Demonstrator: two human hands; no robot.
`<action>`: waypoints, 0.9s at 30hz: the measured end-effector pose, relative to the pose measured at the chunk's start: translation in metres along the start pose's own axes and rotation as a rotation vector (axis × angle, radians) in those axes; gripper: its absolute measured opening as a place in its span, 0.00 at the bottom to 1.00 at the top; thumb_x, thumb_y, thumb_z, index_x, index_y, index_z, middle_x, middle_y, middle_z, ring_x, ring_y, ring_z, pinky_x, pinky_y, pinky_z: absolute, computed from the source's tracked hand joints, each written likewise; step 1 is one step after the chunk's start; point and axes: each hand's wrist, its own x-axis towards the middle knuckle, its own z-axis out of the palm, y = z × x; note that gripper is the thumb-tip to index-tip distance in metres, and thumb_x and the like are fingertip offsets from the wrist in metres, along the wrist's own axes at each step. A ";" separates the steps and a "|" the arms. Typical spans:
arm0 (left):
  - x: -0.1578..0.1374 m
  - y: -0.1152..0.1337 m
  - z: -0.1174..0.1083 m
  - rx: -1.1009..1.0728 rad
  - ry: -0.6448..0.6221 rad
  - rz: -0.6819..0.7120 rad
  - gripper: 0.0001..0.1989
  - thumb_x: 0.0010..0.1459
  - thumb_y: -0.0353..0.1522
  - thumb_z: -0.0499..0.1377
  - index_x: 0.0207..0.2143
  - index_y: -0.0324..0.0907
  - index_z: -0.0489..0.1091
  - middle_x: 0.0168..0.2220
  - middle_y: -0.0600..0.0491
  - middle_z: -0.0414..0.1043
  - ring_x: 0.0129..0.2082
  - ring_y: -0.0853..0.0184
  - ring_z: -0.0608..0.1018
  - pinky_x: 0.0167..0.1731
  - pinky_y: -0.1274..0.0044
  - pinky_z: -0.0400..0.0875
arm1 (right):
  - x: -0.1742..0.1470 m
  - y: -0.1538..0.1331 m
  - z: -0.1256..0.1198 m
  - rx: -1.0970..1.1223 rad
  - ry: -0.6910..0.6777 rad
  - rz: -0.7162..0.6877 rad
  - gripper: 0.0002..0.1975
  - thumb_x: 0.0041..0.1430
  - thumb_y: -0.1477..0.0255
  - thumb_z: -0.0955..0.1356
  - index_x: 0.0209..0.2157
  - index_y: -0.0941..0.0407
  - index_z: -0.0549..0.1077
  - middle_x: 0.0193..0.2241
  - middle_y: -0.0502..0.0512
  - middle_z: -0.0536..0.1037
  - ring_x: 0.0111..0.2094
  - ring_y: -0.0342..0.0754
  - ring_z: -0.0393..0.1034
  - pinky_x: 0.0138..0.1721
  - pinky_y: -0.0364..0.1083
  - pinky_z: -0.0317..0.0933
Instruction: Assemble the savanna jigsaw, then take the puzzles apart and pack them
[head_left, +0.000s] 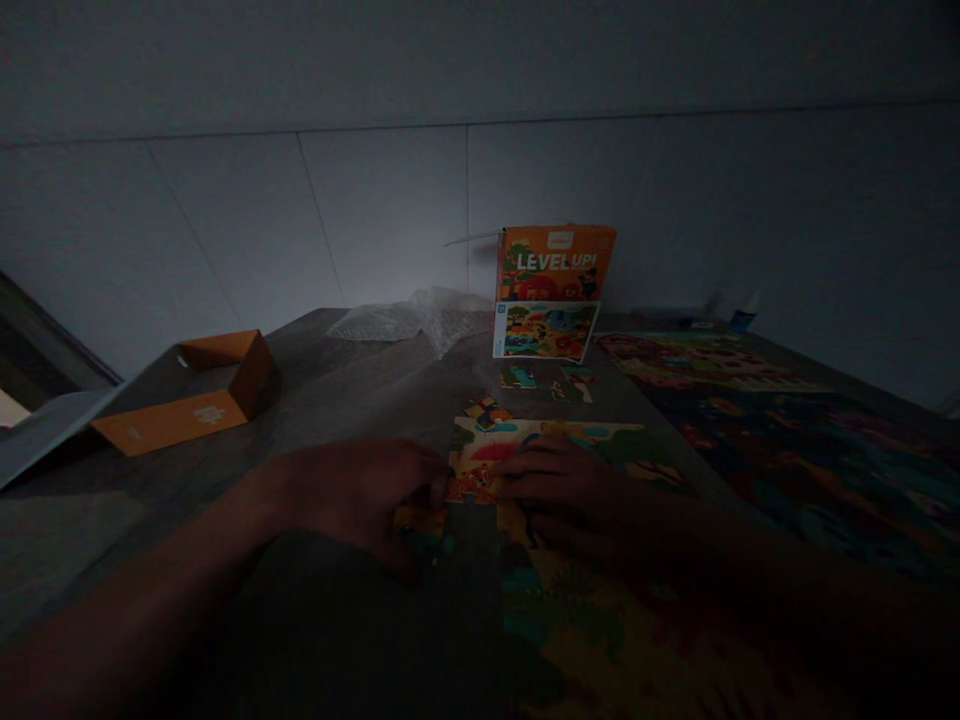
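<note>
The light is dim. A partly joined jigsaw puzzle (585, 610) with a bright animal scene lies in front of me, with a notch along its left side. My left hand (367, 490) is at that side, its fingers curled and thumb lowered around a loose puzzle piece (426, 522). Its fingertips come close to the joined edge. Across the upper part of the puzzle rests my right hand (574, 490), fingers stretched out flat, covering some of the picture. Just beyond the puzzle's top edge sit small loose pieces (486, 412).
The puzzle box (555, 290) stands upright at the back, two more loose pieces (517, 377) before it. Bubble wrap (412, 315) lies beside it. An orange box part (187, 395) is at left. Another colourful puzzle (810, 460) spreads at right, a small blue bottle (742, 320) behind.
</note>
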 end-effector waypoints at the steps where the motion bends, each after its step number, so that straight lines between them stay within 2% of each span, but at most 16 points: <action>1: 0.000 -0.001 0.000 -0.015 -0.006 -0.007 0.20 0.42 0.38 0.70 0.37 0.43 0.69 0.37 0.56 0.72 0.35 0.65 0.74 0.33 0.77 0.64 | -0.001 0.002 0.001 -0.029 0.070 0.018 0.15 0.62 0.74 0.65 0.50 0.57 0.73 0.48 0.61 0.77 0.51 0.52 0.68 0.54 0.54 0.60; 4: -0.002 -0.005 0.000 -0.058 -0.026 -0.044 0.21 0.41 0.38 0.71 0.36 0.44 0.69 0.37 0.56 0.72 0.36 0.64 0.74 0.32 0.78 0.63 | -0.003 0.011 0.002 -0.159 0.351 0.205 0.10 0.60 0.75 0.64 0.41 0.56 0.75 0.40 0.59 0.78 0.43 0.52 0.72 0.47 0.53 0.65; 6: -0.004 -0.010 -0.001 -0.066 -0.032 -0.092 0.21 0.40 0.38 0.71 0.37 0.44 0.69 0.36 0.56 0.73 0.36 0.63 0.75 0.31 0.78 0.63 | -0.006 0.018 0.002 -0.271 0.463 0.385 0.09 0.58 0.75 0.64 0.38 0.56 0.75 0.37 0.59 0.78 0.41 0.54 0.72 0.45 0.54 0.66; 8: -0.006 -0.018 -0.002 -0.061 -0.027 -0.150 0.22 0.40 0.39 0.70 0.38 0.44 0.69 0.36 0.55 0.73 0.36 0.62 0.75 0.31 0.77 0.63 | -0.007 0.025 0.003 -0.401 0.470 0.564 0.10 0.56 0.73 0.66 0.40 0.58 0.75 0.39 0.62 0.78 0.43 0.58 0.72 0.46 0.57 0.66; 10: -0.007 -0.031 -0.005 -0.028 0.004 -0.205 0.20 0.44 0.39 0.68 0.39 0.44 0.69 0.38 0.54 0.73 0.37 0.61 0.76 0.32 0.77 0.65 | -0.008 0.029 0.005 -0.510 0.407 0.720 0.16 0.54 0.70 0.67 0.44 0.60 0.74 0.41 0.66 0.77 0.45 0.62 0.71 0.46 0.60 0.65; 13: -0.003 -0.058 -0.007 0.120 0.130 -0.253 0.17 0.51 0.35 0.63 0.44 0.42 0.70 0.44 0.48 0.72 0.42 0.60 0.75 0.39 0.73 0.67 | -0.008 0.030 0.009 -0.553 0.277 0.881 0.21 0.56 0.66 0.67 0.49 0.62 0.72 0.44 0.70 0.76 0.47 0.66 0.70 0.47 0.62 0.64; 16: 0.010 -0.082 -0.003 0.199 0.255 -0.239 0.14 0.57 0.33 0.56 0.46 0.41 0.71 0.45 0.45 0.70 0.42 0.60 0.76 0.42 0.73 0.68 | -0.006 0.028 0.009 -0.489 0.215 0.900 0.21 0.58 0.67 0.65 0.50 0.62 0.72 0.47 0.71 0.75 0.48 0.66 0.69 0.48 0.62 0.63; 19: 0.028 -0.090 0.006 0.172 0.417 -0.200 0.14 0.63 0.34 0.50 0.46 0.43 0.72 0.45 0.46 0.70 0.41 0.62 0.77 0.43 0.73 0.70 | -0.004 0.028 0.007 -0.410 0.230 0.828 0.19 0.58 0.69 0.65 0.49 0.61 0.72 0.47 0.69 0.75 0.48 0.64 0.70 0.49 0.60 0.64; 22: 0.049 -0.081 0.019 0.181 0.601 -0.189 0.18 0.65 0.35 0.48 0.52 0.41 0.69 0.48 0.43 0.69 0.47 0.59 0.74 0.50 0.69 0.68 | -0.004 0.029 0.009 -0.349 0.273 0.756 0.17 0.56 0.70 0.65 0.47 0.60 0.73 0.45 0.67 0.76 0.47 0.62 0.70 0.49 0.59 0.63; 24: 0.062 -0.070 0.026 0.183 0.693 -0.144 0.22 0.67 0.38 0.47 0.59 0.41 0.64 0.51 0.42 0.68 0.53 0.57 0.71 0.55 0.65 0.64 | -0.004 0.030 0.011 -0.315 0.296 0.737 0.17 0.55 0.69 0.66 0.46 0.60 0.73 0.44 0.67 0.76 0.47 0.62 0.70 0.49 0.60 0.63; 27: 0.074 -0.058 0.032 0.207 0.641 0.023 0.25 0.67 0.43 0.48 0.63 0.49 0.59 0.57 0.44 0.65 0.57 0.53 0.66 0.56 0.59 0.61 | -0.005 0.030 0.015 -0.278 0.331 0.709 0.20 0.54 0.69 0.67 0.48 0.60 0.72 0.46 0.67 0.76 0.48 0.61 0.70 0.51 0.59 0.63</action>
